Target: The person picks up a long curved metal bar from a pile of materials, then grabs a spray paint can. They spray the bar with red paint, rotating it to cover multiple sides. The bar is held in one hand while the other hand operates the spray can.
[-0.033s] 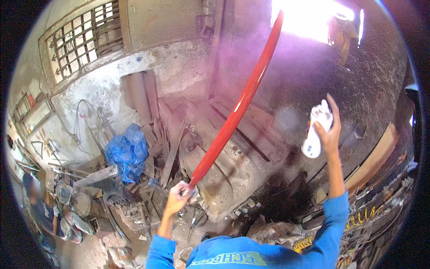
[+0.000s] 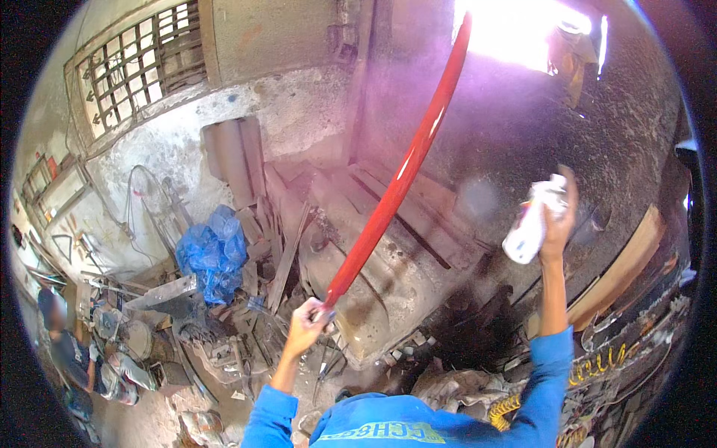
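A long, glossy red pole (image 2: 388, 198) slants up and away from me toward the bright opening; it looks bowed in this view. My left hand (image 2: 308, 322) is closed around its near end. To the right of the pole and apart from it, my right hand (image 2: 559, 220) grips a white spray can (image 2: 529, 228), tilted and slightly blurred by motion. The forefinger reaches up by the can's top, and I cannot make out whether it presses the nozzle. A purplish haze hangs near the pole's far end.
A dusty slab-like block (image 2: 358, 328) lies beneath the pole. Left of it are a blue plastic bag (image 2: 213, 254) and piled scrap wood. Farther left sits another person (image 2: 71, 351). A yellow coiled hose (image 2: 605, 362) and a curved plank (image 2: 624, 269) are at right.
My right hand and the spray can have shifted slightly right, and the can leans over more. My left hand has moved a little right with the pole's near end.
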The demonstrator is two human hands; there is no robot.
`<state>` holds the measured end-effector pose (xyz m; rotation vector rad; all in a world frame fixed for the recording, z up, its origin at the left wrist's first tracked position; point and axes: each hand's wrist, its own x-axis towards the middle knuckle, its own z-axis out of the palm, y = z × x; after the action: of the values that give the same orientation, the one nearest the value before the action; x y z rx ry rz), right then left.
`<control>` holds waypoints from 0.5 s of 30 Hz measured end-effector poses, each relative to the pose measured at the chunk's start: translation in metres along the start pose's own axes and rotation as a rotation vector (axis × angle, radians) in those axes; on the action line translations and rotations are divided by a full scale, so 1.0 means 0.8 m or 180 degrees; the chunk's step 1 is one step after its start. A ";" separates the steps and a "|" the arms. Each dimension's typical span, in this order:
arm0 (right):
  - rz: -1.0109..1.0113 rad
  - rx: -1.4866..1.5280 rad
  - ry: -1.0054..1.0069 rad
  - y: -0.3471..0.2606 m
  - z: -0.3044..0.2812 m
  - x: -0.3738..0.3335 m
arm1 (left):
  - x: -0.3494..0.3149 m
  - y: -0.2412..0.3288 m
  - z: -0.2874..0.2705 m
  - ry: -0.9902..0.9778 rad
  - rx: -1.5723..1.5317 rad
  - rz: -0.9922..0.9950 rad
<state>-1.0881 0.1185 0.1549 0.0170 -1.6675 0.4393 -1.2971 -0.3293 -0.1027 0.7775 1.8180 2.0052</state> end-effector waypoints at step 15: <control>-0.0763 -0.0309 -0.1543 -0.161 0.129 0.046 | 0.066 0.003 0.128 0.1722 0.0897 0.1150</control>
<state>-1.1582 -0.0224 0.2175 0.2670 -2.1304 0.1766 -1.2786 -0.2167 -0.0871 0.7275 2.4519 2.3906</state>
